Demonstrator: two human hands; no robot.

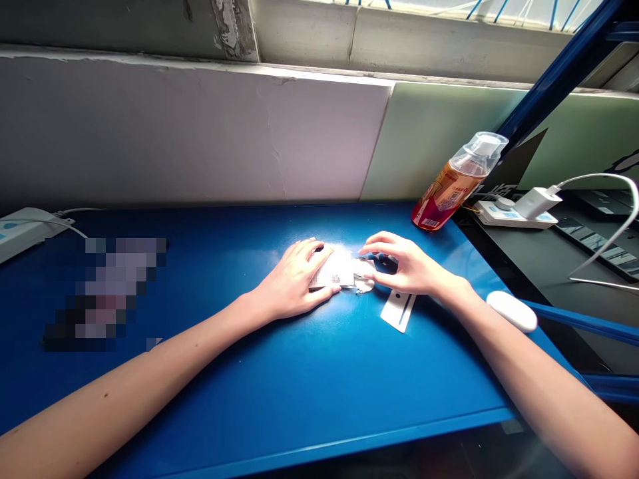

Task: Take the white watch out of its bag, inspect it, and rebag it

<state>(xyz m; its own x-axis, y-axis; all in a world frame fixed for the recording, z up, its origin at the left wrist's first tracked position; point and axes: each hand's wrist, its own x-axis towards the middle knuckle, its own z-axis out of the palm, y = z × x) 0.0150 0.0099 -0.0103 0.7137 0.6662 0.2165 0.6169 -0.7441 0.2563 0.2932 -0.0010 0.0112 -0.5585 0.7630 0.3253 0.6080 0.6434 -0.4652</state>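
My left hand [294, 283] rests on the blue table [279, 392], its fingers pressed on a small white packet [333, 274] that glares in bright light. My right hand [407, 266] is just to the right, fingertips pinched at the packet's right end, where a crumpled bit of foil or film [364, 285] lies. What the right fingers pinch is too small to name. A white strip with a slot [399, 310] lies under my right wrist.
A bottle of orange-red liquid [452, 186] leans at the table's back right corner. A white power strip with a charger [519, 209] sits on the dark surface beyond. A white oval object [512, 311] lies at the right edge. Another power strip [22, 229] is far left.
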